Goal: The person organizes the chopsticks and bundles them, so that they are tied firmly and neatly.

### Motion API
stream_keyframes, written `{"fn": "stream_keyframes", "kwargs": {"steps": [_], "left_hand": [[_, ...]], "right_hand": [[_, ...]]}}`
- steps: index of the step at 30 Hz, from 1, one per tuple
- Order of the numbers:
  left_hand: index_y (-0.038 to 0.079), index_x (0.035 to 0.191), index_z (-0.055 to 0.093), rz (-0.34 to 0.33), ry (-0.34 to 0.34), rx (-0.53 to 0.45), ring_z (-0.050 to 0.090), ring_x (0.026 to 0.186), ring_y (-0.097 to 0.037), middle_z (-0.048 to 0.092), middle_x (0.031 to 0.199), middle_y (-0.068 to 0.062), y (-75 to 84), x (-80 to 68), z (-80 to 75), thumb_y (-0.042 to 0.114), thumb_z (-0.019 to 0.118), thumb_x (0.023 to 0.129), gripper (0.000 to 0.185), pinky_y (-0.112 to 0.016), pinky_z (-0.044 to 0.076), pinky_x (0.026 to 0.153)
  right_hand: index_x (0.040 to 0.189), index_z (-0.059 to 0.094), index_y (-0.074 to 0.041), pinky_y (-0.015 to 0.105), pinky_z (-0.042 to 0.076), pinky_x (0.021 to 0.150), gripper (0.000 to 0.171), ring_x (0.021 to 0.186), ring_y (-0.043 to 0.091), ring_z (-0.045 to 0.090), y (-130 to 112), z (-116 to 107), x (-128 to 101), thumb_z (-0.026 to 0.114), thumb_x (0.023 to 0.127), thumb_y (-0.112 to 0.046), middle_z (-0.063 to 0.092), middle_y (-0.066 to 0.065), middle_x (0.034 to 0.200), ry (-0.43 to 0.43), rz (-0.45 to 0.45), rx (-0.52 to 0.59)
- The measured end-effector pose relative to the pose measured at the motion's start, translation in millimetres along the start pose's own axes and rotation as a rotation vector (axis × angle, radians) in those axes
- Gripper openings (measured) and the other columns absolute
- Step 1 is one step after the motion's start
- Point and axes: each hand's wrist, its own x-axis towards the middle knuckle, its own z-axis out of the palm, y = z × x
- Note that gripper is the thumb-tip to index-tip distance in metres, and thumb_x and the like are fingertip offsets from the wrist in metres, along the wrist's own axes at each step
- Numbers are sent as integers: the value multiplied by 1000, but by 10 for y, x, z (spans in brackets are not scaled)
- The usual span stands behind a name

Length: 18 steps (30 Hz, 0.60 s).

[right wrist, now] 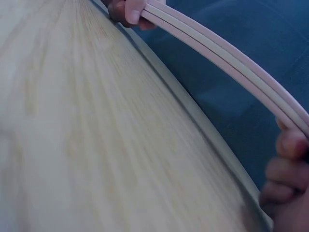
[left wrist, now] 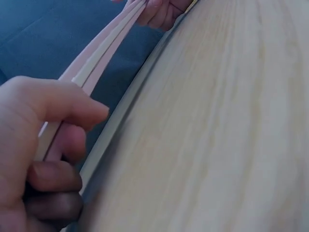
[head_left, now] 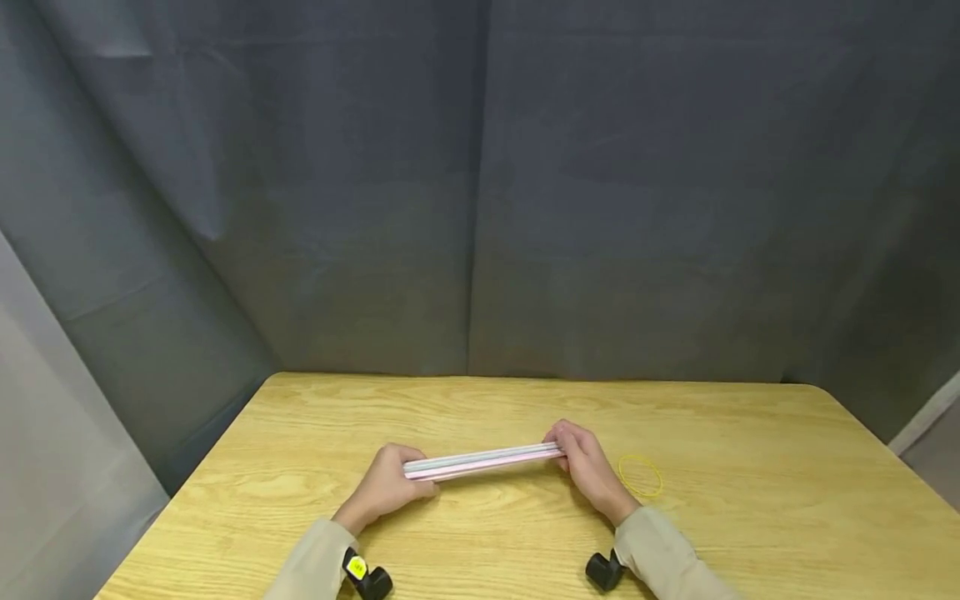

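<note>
A bundle of thin pale pink and white sticks [head_left: 483, 461] is held level just above the wooden table [head_left: 487, 417], near its middle. My left hand [head_left: 390, 483] grips the bundle's left end, fingers curled round it [left wrist: 58, 111]. My right hand [head_left: 583, 458] grips the right end. In the left wrist view the sticks [left wrist: 104, 46] run away to the other hand. In the right wrist view the sticks [right wrist: 227, 58] arch from my fingers [right wrist: 289, 145] toward the far hand [right wrist: 128, 9].
A thin yellow rubber band [head_left: 640, 475] lies flat on the table just right of my right hand. A dark grey curtain [head_left: 480, 183] hangs behind the table. Black wrist mounts [head_left: 603, 571] show at the near edge.
</note>
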Motion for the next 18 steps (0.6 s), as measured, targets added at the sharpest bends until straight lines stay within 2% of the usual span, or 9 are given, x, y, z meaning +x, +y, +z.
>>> {"fn": "stream_keyframes", "kwargs": {"steps": [3, 5, 9, 14, 18], "left_hand": [[6, 72, 69, 60, -52, 40, 44, 53, -3, 58, 61, 4, 27, -2, 6, 12, 81, 71, 14, -22, 42, 51], [8, 73, 70, 94, -78, 72, 44, 51, -2, 59, 60, 6, 26, -3, 8, 19, 82, 73, 17, -21, 42, 49], [10, 75, 71, 109, -104, 77, 43, 49, 0, 60, 61, 8, 3, -8, 17, 28, 84, 74, 22, -21, 41, 48], [11, 77, 71, 128, -116, 40, 42, 49, 0, 60, 61, 8, 9, 5, 37, 30, 83, 75, 23, -19, 39, 47], [12, 77, 71, 114, -115, 33, 40, 50, 0, 58, 61, 9, 11, -23, 69, 31, 82, 76, 22, -18, 36, 47]], "right_hand": [[80, 62, 1, 23, 33, 50, 45, 48, 7, 33, -11, 35, 6, 34, 107, -22, 40, 1, 54, 131, 67, -114], [77, 63, -1, 23, 33, 50, 43, 48, 6, 33, -3, 50, 17, 38, 106, -21, 40, -2, 54, 182, 69, -172], [74, 62, -2, 24, 34, 49, 39, 48, 4, 33, 15, 55, 47, 43, 104, -17, 42, -2, 55, 194, 19, -240], [69, 61, -6, 23, 34, 49, 38, 48, 1, 32, 36, 47, 74, 46, 103, -15, 44, -2, 55, 237, -81, -284], [69, 61, -6, 23, 36, 50, 36, 50, 2, 34, 49, 57, 28, 47, 102, -11, 45, -4, 56, 287, -111, -263]]}}
